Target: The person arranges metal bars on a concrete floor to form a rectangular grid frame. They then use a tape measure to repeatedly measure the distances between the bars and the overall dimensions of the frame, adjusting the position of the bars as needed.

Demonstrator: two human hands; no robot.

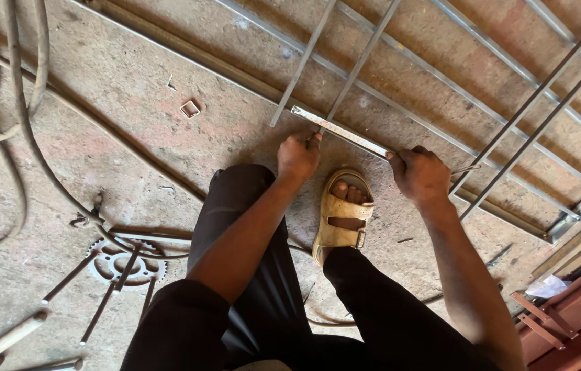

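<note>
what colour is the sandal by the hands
Tan, worn and dusty, on the sandal; the head view shows it.

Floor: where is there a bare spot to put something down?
Bare concrete lies between the hoses and the left hand, around the small square offcut. Crowded: rods by the sprocket, and the metal grille beyond the right hand.

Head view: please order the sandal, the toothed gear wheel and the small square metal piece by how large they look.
1. Sandal, though it is nearer the camera, so unsure against the gear.
2. Toothed gear wheel.
3. Small square metal piece, clearly smallest.
</note>
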